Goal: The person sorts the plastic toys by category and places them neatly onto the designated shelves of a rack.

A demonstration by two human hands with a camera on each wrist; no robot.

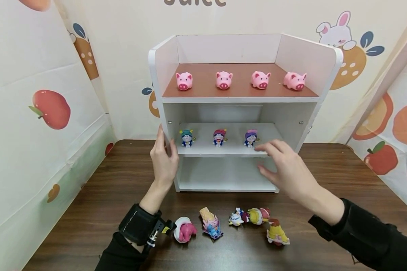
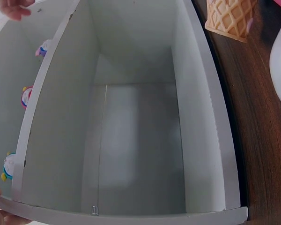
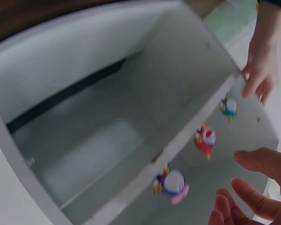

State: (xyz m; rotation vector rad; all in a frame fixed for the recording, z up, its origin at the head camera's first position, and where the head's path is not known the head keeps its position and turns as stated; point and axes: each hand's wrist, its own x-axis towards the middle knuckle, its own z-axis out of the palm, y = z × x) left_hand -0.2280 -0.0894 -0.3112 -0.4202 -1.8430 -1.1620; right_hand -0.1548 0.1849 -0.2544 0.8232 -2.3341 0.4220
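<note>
My left hand [image 1: 165,160] holds the left side panel of a small white shelf [image 1: 223,190], with the thumb on one side and the fingers on the other. Close to the middle board's right front, my right hand [image 1: 288,171] has its fingers loosely bent and nothing between them. On that middle board stand three small figurines: one with a teal hat [image 1: 186,138], one with a red hat [image 1: 219,138] and one with a purple hat [image 1: 250,138]. The right hand is nearest the purple-hatted one, apart from it in the right wrist view.
Several pink pig figurines [image 1: 224,80] stand in a row on the brown top board [image 1: 203,92]. In front of the shelf, a pink-and-white figurine [image 1: 185,229], an ice-cream-cone figurine [image 1: 211,224], a yellow-dressed figurine [image 1: 277,233] and others lie on the dark wooden table [image 1: 132,177].
</note>
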